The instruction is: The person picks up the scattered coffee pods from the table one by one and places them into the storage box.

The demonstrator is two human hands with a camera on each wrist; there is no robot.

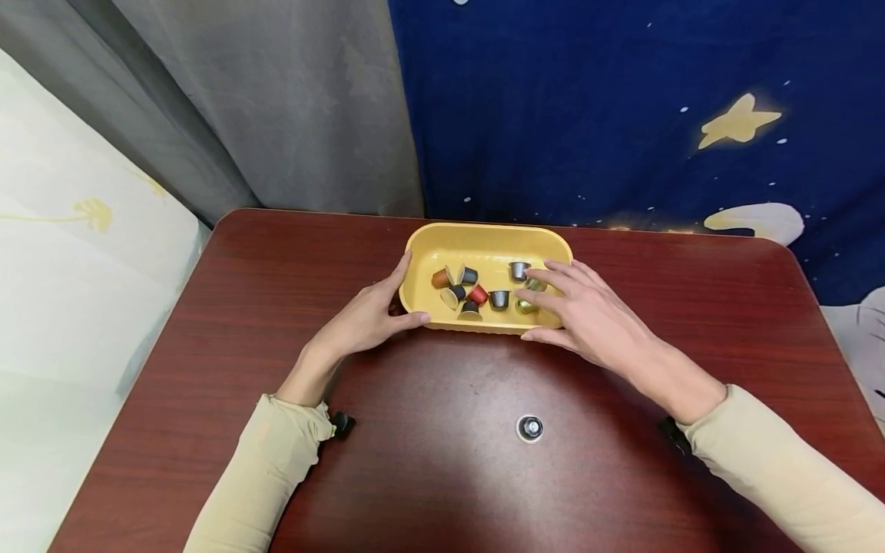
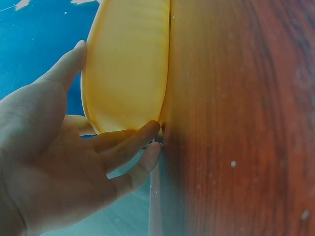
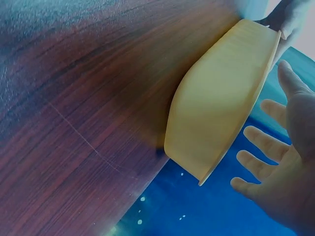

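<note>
A yellow oblong bin (image 1: 484, 239) stands at the table's far edge with several coffee capsules inside. Among them are an orange-brown capsule (image 1: 441, 278), a red capsule (image 1: 477, 294), a dark grey capsule (image 1: 499, 300) and a green capsule (image 1: 527, 306). My left hand (image 1: 366, 313) holds the bin's left end, thumb at the front rim and fingers round the end wall; the left wrist view shows that hand (image 2: 74, 157) against the bin (image 2: 125, 69). My right hand (image 1: 591, 311) hovers over the right end, fingers spread, partly hiding capsules there. In the right wrist view its fingers stand apart from the bin (image 3: 221, 98).
The dark red wooden table (image 1: 429, 461) has a round metal fitting (image 1: 530, 428) set in its top, in front of the bin. Behind the far edge hang a grey curtain (image 1: 311, 107) and a blue curtain (image 1: 553, 115) with stars.
</note>
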